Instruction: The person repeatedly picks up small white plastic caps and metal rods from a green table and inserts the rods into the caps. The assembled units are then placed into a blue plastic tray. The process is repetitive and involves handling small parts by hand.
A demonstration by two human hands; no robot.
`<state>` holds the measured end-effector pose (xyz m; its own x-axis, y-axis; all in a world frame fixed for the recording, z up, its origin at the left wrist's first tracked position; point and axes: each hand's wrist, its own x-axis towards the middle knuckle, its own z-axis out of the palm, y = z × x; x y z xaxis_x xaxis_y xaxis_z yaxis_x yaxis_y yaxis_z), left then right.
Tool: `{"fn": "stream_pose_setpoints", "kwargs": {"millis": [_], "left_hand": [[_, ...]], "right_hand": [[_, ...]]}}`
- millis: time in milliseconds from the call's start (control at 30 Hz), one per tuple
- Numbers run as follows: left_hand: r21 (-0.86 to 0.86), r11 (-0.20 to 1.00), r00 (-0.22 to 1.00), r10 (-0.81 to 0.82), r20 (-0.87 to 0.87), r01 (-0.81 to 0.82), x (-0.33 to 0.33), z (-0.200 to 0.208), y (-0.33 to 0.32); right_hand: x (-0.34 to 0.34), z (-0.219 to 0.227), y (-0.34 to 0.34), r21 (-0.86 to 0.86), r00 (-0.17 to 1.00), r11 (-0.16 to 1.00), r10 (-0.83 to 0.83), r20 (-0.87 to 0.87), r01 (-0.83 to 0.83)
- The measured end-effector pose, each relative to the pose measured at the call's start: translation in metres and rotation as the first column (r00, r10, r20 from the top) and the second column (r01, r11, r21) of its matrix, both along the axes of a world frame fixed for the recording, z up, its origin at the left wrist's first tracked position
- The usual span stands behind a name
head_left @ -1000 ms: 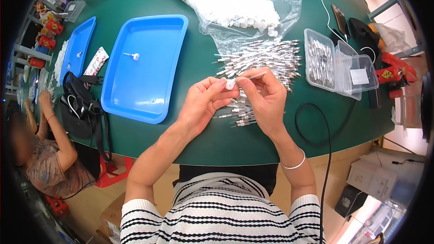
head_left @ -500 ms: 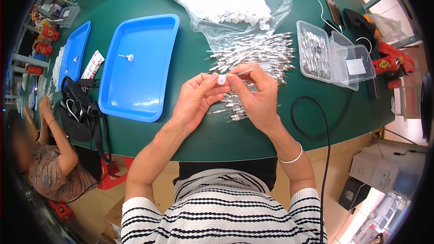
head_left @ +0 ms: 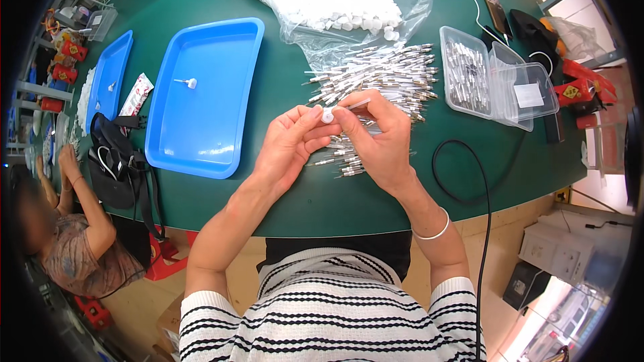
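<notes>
My left hand (head_left: 290,142) pinches a small round white plastic cap (head_left: 327,116) between thumb and forefinger. My right hand (head_left: 380,139) is closed on a thin pale rod (head_left: 359,104), its thumb and fingertip against the cap's right side. How the rod and cap meet is hidden by the fingers. Just beyond and beneath my hands lies a heap of thin white rods with metal tips (head_left: 382,77). Past it, a large clear bag (head_left: 302,0) spills many white caps. To the left, a blue tray (head_left: 201,114) holds one cap with a rod in it (head_left: 191,83).
On the right, a clear plastic box (head_left: 463,70) holds more rods, its lid (head_left: 530,97) beside it. A black cable (head_left: 484,228) loops over the green table. At left are a black bag (head_left: 111,174), a smaller blue tray (head_left: 111,84) and a seated person (head_left: 87,248).
Nearly everything is the same. Both hands keep their pinch on the cap and rod, and the view has shifted very slightly.
</notes>
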<state>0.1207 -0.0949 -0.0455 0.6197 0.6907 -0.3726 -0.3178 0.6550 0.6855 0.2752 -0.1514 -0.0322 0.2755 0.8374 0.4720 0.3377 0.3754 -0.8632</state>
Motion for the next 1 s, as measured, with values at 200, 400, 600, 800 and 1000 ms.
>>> {"fn": "stream_pose_setpoints", "kwargs": {"millis": [200,400,600,800,1000], "left_hand": [[0.022,1.000,1.000,0.001,0.011,-0.001,-0.0003,-0.0022,-0.0002],[0.028,1.000,1.000,0.011,0.001,-0.011,-0.0003,-0.0035,0.0000],[0.057,0.998,1.000,0.024,-0.020,-0.022,0.0004,-0.0038,-0.0005],[0.130,0.991,0.992,0.037,-0.117,-0.021,0.0029,0.0002,-0.0005],[0.223,0.974,0.988,0.057,-0.141,-0.024,0.0040,-0.0010,-0.0014]], "right_hand": [[0.0007,-0.0004,-0.0003,-0.011,1.000,1.000,-0.004,0.013,0.004],[-0.0005,-0.0003,-0.0002,-0.002,0.999,1.000,-0.021,0.029,0.021],[0.0002,-0.0019,0.0001,0.017,0.996,0.999,-0.034,0.078,0.033],[0.0031,-0.0012,0.0017,0.000,0.994,1.000,-0.014,0.109,0.014],[0.0057,0.0028,0.0000,-0.022,0.985,1.000,-0.006,0.170,0.010]]}}
